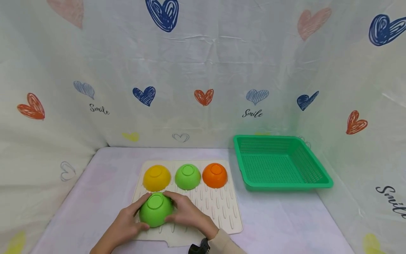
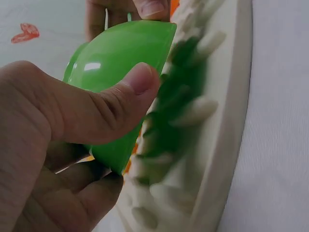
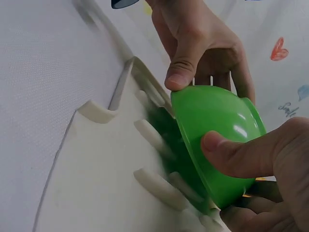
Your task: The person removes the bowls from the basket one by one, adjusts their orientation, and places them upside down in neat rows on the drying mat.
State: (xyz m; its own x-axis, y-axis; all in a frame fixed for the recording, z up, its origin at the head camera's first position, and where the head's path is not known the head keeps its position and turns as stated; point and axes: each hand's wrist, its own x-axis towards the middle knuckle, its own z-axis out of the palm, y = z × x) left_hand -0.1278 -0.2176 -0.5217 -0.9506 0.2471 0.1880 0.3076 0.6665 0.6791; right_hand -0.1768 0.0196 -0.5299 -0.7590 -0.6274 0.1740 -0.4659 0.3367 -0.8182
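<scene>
**Both hands clasp an upturned green bowl**

The tabletop [image 1: 285, 222] lies bare right of the ribbed mat [image 1: 222, 211], below the green basket [image 1: 280, 162]. Wrist views alone show thumbs pressing the green bowl [image 1: 156, 209]. Left hand [image 1: 127, 222] and right hand [image 1: 187, 211] curl round it at the mat's near edge.

This looks like a small staged recording booth, not a lived-in room. A white fabric curtain printed with red, blue and pink hearts and the word "Smile" [image 1: 252, 113] closes in the table covered with a pale cloth [image 1: 285, 222] on three sides. Only a few tidy plastic kitchen props sit there, such as a cream ribbed drying mat [image 1: 222, 208] and a green perforated plastic basket [image 1: 279, 164].
</scene>
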